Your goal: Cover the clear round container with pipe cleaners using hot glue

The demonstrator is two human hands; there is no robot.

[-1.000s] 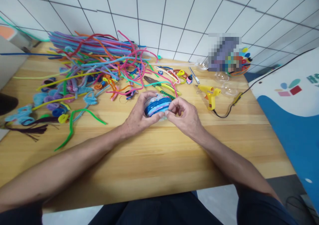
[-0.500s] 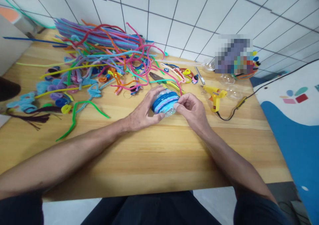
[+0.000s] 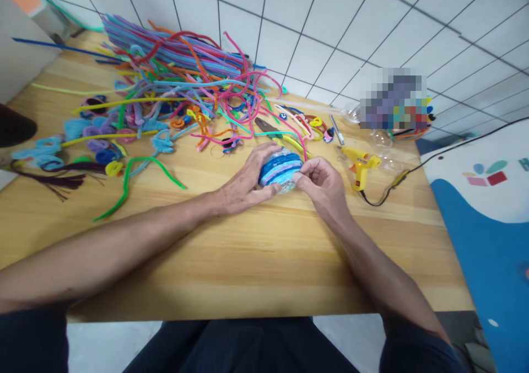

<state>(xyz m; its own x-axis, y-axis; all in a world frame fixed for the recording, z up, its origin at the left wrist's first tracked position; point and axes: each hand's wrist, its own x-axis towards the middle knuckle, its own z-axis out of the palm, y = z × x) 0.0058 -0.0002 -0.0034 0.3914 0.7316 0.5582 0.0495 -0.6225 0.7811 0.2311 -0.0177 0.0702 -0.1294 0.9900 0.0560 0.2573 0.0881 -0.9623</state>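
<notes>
Between my hands rests a round ball [image 3: 281, 168] banded with dark blue, light blue and lilac pipe cleaner, with paler clear parts at its top and bottom. My left hand [image 3: 254, 183] wraps its left side, thumb along the lower edge and fingers over the top. On the right side, the thumb and forefinger of my right hand [image 3: 320, 183] pinch together against the ball's edge; whatever is between those fingertips is too small to make out. Pliers [image 3: 285, 140] with yellow-green handles lie just behind the ball.
A heap of coloured pipe cleaners [image 3: 173, 59] spreads over the table's back left. A bent green pipe cleaner [image 3: 126, 185] lies left of my hands. To the right are a yellow glue gun [image 3: 360, 166] with a black cord, a slim silver tool [image 3: 336, 129] and clear plastic balls [image 3: 390, 161].
The camera view has shifted slightly, so everything sits a little further right in the picture. Both hands keep their hold at the ball, with hardly any visible movement.
</notes>
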